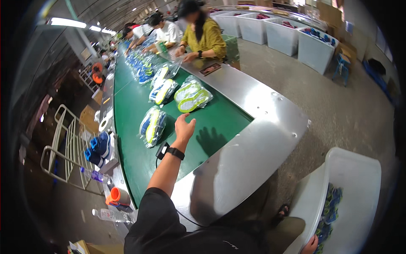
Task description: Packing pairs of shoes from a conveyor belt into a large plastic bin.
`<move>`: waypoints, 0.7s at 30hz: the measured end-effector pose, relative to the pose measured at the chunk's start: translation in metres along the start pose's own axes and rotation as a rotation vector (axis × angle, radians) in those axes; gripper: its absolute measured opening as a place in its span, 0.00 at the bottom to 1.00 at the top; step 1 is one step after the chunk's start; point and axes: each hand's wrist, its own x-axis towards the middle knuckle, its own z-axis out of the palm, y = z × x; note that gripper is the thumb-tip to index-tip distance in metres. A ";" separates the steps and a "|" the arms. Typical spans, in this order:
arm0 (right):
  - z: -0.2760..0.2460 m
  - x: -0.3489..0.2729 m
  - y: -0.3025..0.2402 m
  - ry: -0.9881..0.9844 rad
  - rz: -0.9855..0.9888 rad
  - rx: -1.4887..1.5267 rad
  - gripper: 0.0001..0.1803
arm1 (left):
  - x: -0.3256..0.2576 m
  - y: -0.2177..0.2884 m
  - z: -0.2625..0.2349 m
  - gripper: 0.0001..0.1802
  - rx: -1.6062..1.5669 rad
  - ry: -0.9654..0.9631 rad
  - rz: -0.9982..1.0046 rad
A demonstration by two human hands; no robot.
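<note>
My left hand reaches over the green conveyor belt with fingers apart and nothing in them; its shadow falls on the belt. Just beyond the fingertips lies a clear-bagged pair of shoes with yellow-green and grey soles. To the left of the hand is another bagged pair, blue and yellow-green. Farther up sits a third bagged pair. At the lower right, my right hand is partly visible, closed over the rim of a white bin. Blue and green shoes or shoe parts lie inside that bin.
A metal ledge borders the belt. Across it stands a person in a yellow top, with others beyond. Left of the belt are dark blue shoes, an orange cup, a plastic bottle and a rack. White bins line the back.
</note>
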 end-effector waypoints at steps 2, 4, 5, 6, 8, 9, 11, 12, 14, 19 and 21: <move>-0.003 0.000 0.013 0.042 -0.044 -0.066 0.21 | 0.006 -0.007 0.003 0.35 0.155 0.108 -0.091; -0.002 0.000 0.020 -0.019 0.054 -0.231 0.22 | 0.019 -0.032 -0.009 0.38 0.203 0.174 -0.156; -0.001 0.001 0.022 -0.021 0.035 -0.227 0.22 | 0.023 -0.048 -0.022 0.38 0.289 0.257 -0.208; -0.003 0.001 0.022 -0.028 0.050 -0.209 0.22 | 0.029 -0.061 -0.030 0.38 0.366 0.338 -0.250; -0.001 0.004 0.019 -0.018 0.054 -0.166 0.23 | 0.039 -0.088 -0.044 0.37 0.397 0.441 -0.349; -0.002 0.004 0.018 -0.010 0.100 -0.185 0.23 | 0.043 -0.097 -0.049 0.37 0.370 0.451 -0.383; 0.013 0.006 0.027 0.039 0.081 -0.179 0.21 | 0.044 -0.147 -0.067 0.34 0.361 0.425 -0.377; 0.020 0.007 0.032 0.038 0.063 -0.188 0.21 | 0.039 -0.165 -0.080 0.34 0.339 0.405 -0.400; 0.014 0.009 0.044 0.071 0.075 -0.234 0.21 | 0.018 -0.139 -0.069 0.33 0.340 0.318 -0.346; 0.022 0.009 0.057 0.062 0.061 -0.254 0.20 | 0.007 -0.132 -0.077 0.33 0.407 0.248 -0.455; 0.023 0.009 0.066 0.059 0.055 -0.267 0.20 | -0.006 -0.128 -0.071 0.32 0.382 0.282 -0.380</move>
